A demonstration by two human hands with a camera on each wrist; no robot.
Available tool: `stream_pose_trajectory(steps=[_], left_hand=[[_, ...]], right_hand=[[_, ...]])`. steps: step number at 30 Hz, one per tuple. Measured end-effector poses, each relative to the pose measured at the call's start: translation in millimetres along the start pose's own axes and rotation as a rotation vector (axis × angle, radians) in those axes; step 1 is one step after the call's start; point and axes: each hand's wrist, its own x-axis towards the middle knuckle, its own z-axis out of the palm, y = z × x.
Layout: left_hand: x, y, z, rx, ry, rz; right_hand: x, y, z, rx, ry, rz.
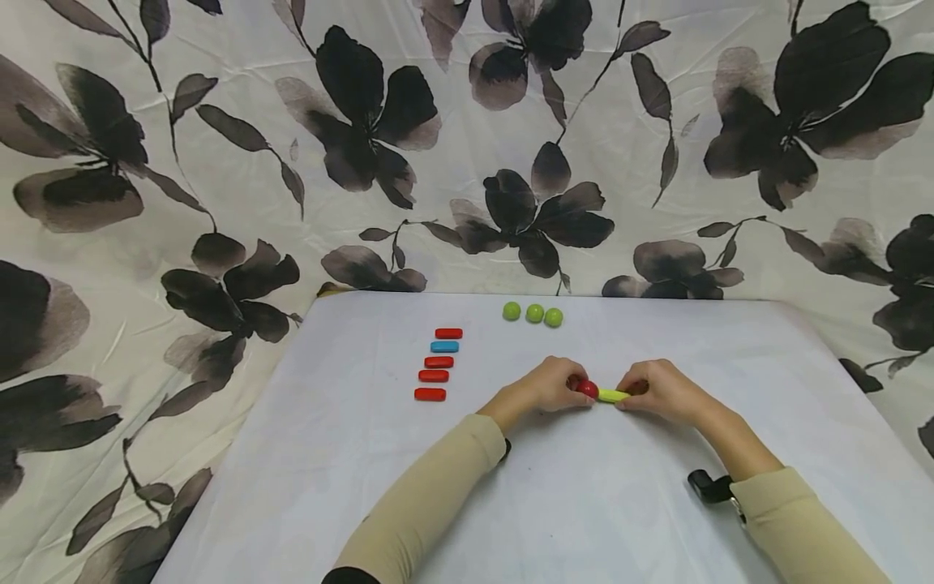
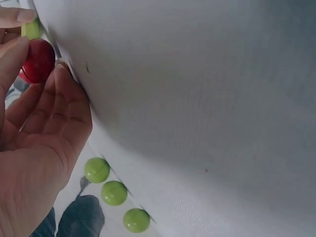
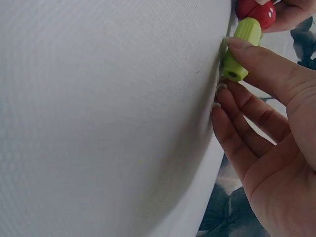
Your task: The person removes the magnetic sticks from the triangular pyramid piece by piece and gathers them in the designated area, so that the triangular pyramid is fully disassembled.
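Observation:
My left hand (image 1: 549, 384) pinches a red ball (image 1: 587, 389) between thumb and fingers. Facing it, my right hand (image 1: 662, 392) pinches a yellow-green rod (image 1: 611, 396) with a ribbed side. In the right wrist view the rod (image 3: 242, 49) shows a dark hole in its near end, and its far end meets the red ball (image 3: 261, 14), which has small light marks. The left wrist view shows the ball (image 2: 39, 61) under my thumb, with a bit of the rod (image 2: 30, 28) beyond it. Both pieces are close over the white tabletop.
Three green balls (image 1: 534, 313) sit in a row near the table's back edge. On the left stand several red rods (image 1: 430, 394) and one blue rod (image 1: 444, 347) in a column. Behind the white table (image 1: 350, 487) hangs a flower-patterned cloth (image 1: 467, 146).

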Motion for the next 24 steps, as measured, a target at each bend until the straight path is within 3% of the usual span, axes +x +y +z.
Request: stream_pose_trajectory(steps=[10, 24], left_hand=[[-5.4, -1.4, -6.7, -0.044, -0.049, 0.035], [-16.7, -16.8, -12.6, -0.109, -0.032, 0.061]], right_hand=[[1.4, -2, -3, -0.005, -0.027, -0.016], [6.0, -7, -2, -0.031, -0.062, 0.0]])
